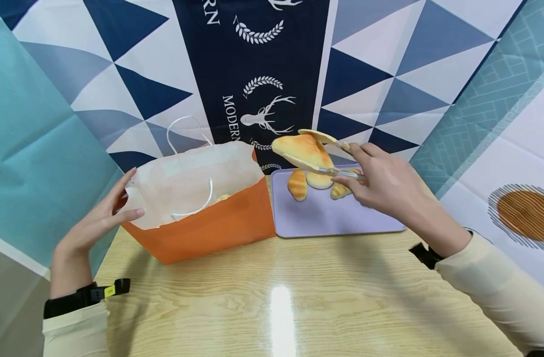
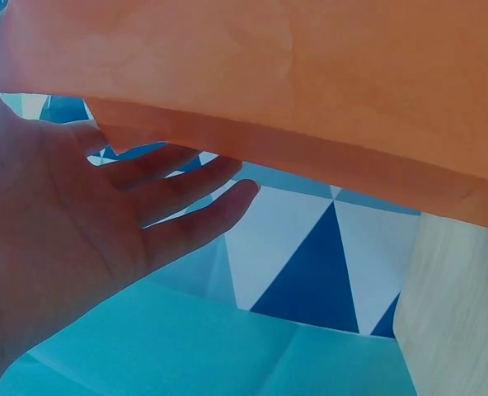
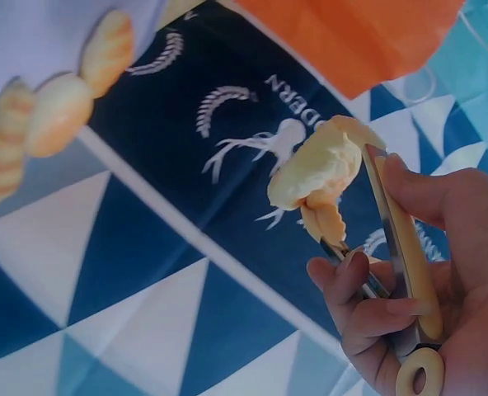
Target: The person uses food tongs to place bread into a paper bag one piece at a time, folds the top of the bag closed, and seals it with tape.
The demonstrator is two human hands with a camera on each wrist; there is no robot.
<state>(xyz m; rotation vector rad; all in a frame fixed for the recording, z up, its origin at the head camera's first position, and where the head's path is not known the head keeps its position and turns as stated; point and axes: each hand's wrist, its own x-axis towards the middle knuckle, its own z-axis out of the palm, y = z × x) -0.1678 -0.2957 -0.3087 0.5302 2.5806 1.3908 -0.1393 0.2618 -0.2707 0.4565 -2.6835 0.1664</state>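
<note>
In the head view my right hand (image 1: pixel 385 181) grips a pair of tongs (image 3: pixel 410 256) with cream handles and metal arms. Between the tongs' tips is a golden-brown bread bun (image 1: pixel 300 149), held up over the far left part of a lavender tray (image 1: pixel 343 223). My left hand (image 1: pixel 104 208) is at the left end of an orange paper bag (image 1: pixel 209 238), thumb on the near side of its mouth. Seen from the left wrist, its fingers (image 2: pixel 194 219) lie fairly straight along the bag. Inside the bag's white lining, a small yellowish piece (image 1: pixel 223 197) shows.
A striped roll (image 1: pixel 297 185), a round bun (image 1: pixel 319 180) and another striped roll (image 1: pixel 340 191) lie on the tray. White string handles (image 1: pixel 205 202) stand at the bag's mouth. Patterned cloth (image 1: pixel 272 64) hangs behind the wooden table (image 1: pixel 218 302).
</note>
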